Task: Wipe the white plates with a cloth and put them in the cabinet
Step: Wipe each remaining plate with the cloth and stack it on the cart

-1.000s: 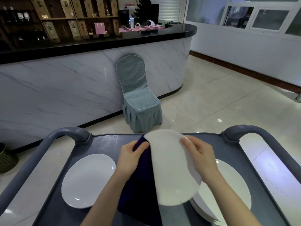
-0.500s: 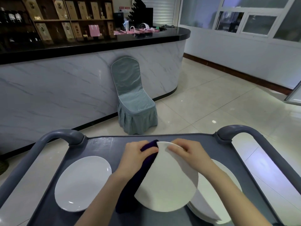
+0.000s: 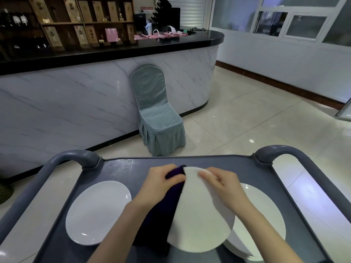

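**Two hands, one plate, a dark cloth against its side**

The fingers of the left hand [image 3: 161, 184] are curled round a bunched fold of dark purple cloth [image 3: 161, 215], pressing it against the far left edge of a white plate [image 3: 199, 224]. The right hand [image 3: 222, 185] meets it from the other side: its fingers [image 3: 207, 174] are bent over the plate's far rim and pinch it there, the knuckles raised. The two hands sit close together at the top of the plate, almost touching.

The plate is tilted, its far rim lifted in the hands and its near edge low over the cart. The cloth hangs down along its left side, under the left forearm, and runs out toward the near edge of the tray.

Beneath and to the right of the held plate lies a stack of white plates [image 3: 266, 215], partly covered by it and by the right forearm. A single white plate [image 3: 98, 211] lies flat on the left of the tray, apart from the cloth.

All of this is on the grey top tray of a service cart [image 3: 133, 168], which has a curved grey handle [image 3: 57, 164] at each far corner. Beyond the cart, a chair in a grey-blue cover [image 3: 157, 120] stands on the tiled floor against a marble-fronted bar counter [image 3: 76, 101].
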Demonstrator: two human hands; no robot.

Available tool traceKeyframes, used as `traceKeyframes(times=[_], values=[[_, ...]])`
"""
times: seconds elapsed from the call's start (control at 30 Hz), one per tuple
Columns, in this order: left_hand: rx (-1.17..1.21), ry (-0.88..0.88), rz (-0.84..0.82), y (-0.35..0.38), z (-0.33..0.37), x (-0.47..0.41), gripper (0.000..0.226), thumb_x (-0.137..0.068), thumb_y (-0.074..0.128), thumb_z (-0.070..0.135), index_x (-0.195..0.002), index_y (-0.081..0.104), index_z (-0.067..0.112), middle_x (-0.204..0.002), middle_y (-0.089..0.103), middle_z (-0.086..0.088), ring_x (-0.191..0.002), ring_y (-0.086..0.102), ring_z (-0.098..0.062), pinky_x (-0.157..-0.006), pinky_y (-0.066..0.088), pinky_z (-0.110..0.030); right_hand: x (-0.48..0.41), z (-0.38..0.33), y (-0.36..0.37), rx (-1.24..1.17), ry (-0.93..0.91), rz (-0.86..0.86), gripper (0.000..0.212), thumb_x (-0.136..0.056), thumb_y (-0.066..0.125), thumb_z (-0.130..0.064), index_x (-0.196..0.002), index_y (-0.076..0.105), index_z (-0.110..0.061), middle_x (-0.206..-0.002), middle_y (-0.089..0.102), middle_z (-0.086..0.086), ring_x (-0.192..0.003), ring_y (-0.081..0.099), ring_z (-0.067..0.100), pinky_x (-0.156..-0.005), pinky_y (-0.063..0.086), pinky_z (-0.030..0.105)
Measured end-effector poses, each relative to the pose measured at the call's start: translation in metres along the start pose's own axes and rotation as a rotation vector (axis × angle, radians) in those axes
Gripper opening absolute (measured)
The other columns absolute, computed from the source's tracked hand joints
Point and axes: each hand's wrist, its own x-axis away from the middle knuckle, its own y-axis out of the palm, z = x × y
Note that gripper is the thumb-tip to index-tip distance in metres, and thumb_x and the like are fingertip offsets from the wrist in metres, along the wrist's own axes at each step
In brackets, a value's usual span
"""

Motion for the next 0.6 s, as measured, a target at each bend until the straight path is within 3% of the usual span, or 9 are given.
traceKeyframes(times=[0.07,0.1,0.23,0.3,0.43,0.53,0.6], values=[[-0.092,0.053,-0.124,0.001,0.005,-0.002,0.023,-0.085,0.070,0.037,-0.066,0.058,0.034,-0.060,0.057,0.015,-0.057,0.046,0.002,-0.055,0.035,-0.015,0.000,-0.002,0.006,0.036,-0.038,-0.083,0.034,-0.089,0.059,-0.052,-0.069,0.065,-0.025,-0.061,0.055,-0.008,-0.058,0.043,0.000,-0.057,0.035,0.016],[-0.078,0.034,-0.102,0.002,0.005,-0.001,0.023,-0.085,0.069,0.036,-0.065,0.058,0.035,-0.060,0.058,0.015,-0.056,0.046,0.002,-0.055,0.035,-0.014,0.000,-0.002,0.006,0.019,-0.040,-0.060,0.033,-0.088,0.059,-0.052,-0.070,0.067,-0.025,-0.062,0.058,-0.008,-0.059,0.045,-0.001,-0.057,0.035,0.015],[0.192,-0.214,0.262,0.007,-0.012,0.015,0.017,-0.091,0.066,0.027,-0.074,0.069,0.023,-0.073,0.071,0.004,-0.064,0.060,-0.004,-0.062,0.048,-0.021,0.004,0.006,-0.002,-0.133,0.073,0.219,0.025,-0.094,0.063,-0.034,-0.074,0.072,-0.022,-0.078,0.071,-0.008,-0.068,0.057,-0.001,-0.062,0.042,0.010],[0.250,-0.281,0.329,0.008,-0.016,0.021,0.020,-0.091,0.065,0.026,-0.072,0.070,0.024,-0.071,0.072,0.005,-0.062,0.061,-0.003,-0.057,0.048,-0.016,0.006,0.009,0.000,-0.152,0.130,0.249,0.029,-0.096,0.061,-0.033,-0.075,0.071,-0.017,-0.079,0.071,-0.005,-0.070,0.058,0.003,-0.062,0.042,0.011],[0.128,-0.193,0.156,-0.001,-0.012,0.012,0.020,-0.088,0.069,0.028,-0.071,0.067,0.017,-0.069,0.069,-0.001,-0.059,0.055,-0.004,-0.060,0.045,-0.020,-0.002,0.002,-0.005,-0.026,0.066,0.065,0.033,-0.097,0.060,-0.035,-0.071,0.064,-0.014,-0.072,0.062,0.004,-0.062,0.047,0.004,-0.059,0.036,0.017],[-0.032,-0.073,-0.044,-0.001,-0.001,0.003,0.025,-0.085,0.071,0.033,-0.066,0.062,0.019,-0.059,0.058,0.008,-0.055,0.048,-0.001,-0.054,0.037,-0.016,-0.011,-0.009,0.000,0.114,-0.041,-0.146,0.040,-0.094,0.060,-0.043,-0.068,0.059,-0.013,-0.066,0.055,0.005,-0.059,0.040,0.003,-0.056,0.031,0.020],[0.002,-0.071,-0.046,-0.003,0.002,0.001,0.023,-0.087,0.069,0.032,-0.066,0.063,0.023,-0.060,0.061,0.009,-0.055,0.050,-0.001,-0.053,0.037,-0.015,-0.015,-0.013,-0.004,0.097,-0.052,-0.148,0.039,-0.094,0.062,-0.043,-0.069,0.062,-0.013,-0.067,0.057,0.006,-0.059,0.041,0.003,-0.056,0.032,0.020]])
